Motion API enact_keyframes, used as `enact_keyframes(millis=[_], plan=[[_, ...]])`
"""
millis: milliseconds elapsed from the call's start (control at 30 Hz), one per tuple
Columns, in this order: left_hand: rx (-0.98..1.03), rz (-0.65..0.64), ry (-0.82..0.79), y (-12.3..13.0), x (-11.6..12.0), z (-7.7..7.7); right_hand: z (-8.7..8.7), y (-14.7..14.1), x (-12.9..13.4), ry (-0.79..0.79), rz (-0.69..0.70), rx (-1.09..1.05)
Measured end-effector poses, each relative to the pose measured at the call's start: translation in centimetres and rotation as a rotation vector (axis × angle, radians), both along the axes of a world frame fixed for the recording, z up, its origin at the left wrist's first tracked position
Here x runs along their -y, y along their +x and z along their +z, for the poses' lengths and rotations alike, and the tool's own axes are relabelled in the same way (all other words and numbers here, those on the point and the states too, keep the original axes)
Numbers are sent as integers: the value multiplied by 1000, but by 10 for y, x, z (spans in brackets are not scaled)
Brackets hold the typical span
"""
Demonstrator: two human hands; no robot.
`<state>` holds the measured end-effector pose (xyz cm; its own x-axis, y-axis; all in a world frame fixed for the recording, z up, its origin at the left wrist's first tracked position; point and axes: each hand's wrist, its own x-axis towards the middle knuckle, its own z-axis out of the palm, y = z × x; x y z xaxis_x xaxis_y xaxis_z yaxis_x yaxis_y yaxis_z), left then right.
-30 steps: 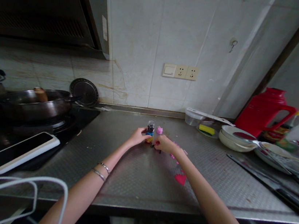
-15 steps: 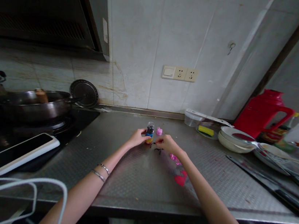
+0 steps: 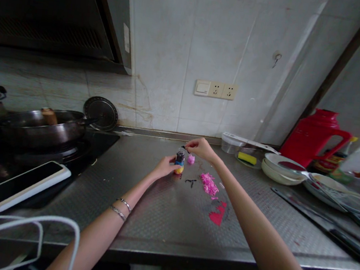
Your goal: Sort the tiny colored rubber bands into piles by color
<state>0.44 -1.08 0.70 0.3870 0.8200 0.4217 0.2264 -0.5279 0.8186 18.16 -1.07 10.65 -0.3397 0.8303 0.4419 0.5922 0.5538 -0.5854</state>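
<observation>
My left hand (image 3: 164, 167) is wrapped round a small clear glass jar (image 3: 180, 157) that stands upright on the metal counter. Coloured layers fill it: yellow at the bottom, blue above, black on top. Over the jar's open mouth, my right hand (image 3: 202, 149) pinches a thin black strip (image 3: 184, 147). A few more black strips (image 3: 190, 182) lie on the counter in front of the jar. Close behind its right side sits a small pink lump (image 3: 191, 159). Shredded pink strips (image 3: 209, 185) and some red pieces (image 3: 216, 215) lie under my right forearm.
To the left, a steel pan (image 3: 44, 128) stands on the black stove, near a white-cased phone (image 3: 23, 189) and a white cable (image 3: 65, 222). On the right are bowls (image 3: 281, 172), a yellow sponge (image 3: 247, 158), a red thermos jug (image 3: 312, 137) and a long black-handled utensil (image 3: 308, 216).
My right hand has risen from the counter beside the jar to its mouth, bringing a black strip up. My left hand and the jar stay put. More of the pink shreds now shows.
</observation>
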Motion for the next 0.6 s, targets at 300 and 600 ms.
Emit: enact_keyframes(millis=[300, 600], plan=[[-18, 27, -9, 0, 3, 3, 8, -18, -10, -13, 88, 181], [-35, 26, 12, 1, 3, 3, 8, -18, -8, 98, 29, 351]])
